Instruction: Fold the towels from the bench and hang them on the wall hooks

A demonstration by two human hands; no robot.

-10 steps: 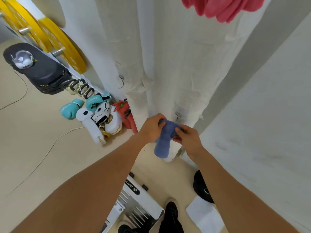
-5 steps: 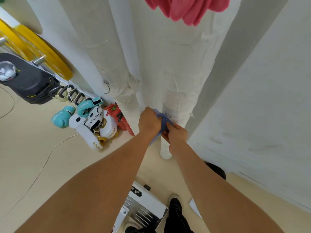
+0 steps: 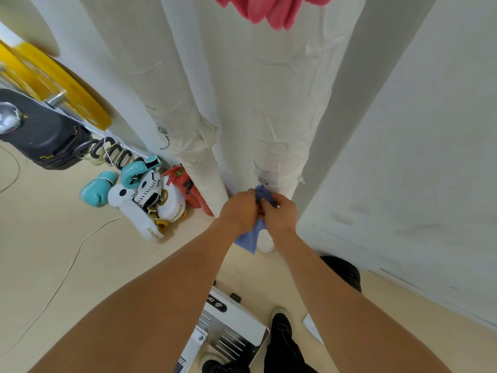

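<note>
While pink towel [image 3: 271, 9] already hangs above, blue towel [image 3: 248, 235] pinched by left hand [image 3: 240, 211] and right hand [image 3: 279, 214], fingers curled on it. Not yet hung on hook [image 3: 263, 181]; further towels not in view.

A pale beige floor [image 3: 53, 251] meets white walls [image 3: 416, 157], with wrapped white pipes [image 3: 282, 103] in the corner and yellow weight plates [image 3: 61, 87] at left

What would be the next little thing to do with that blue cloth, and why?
Probably lift the blue towel a touch and loop its top over the small metal hook. Both the left hand and the right hand pinch its bunched top just below that hook, and a pink towel already hangs higher up.
</note>
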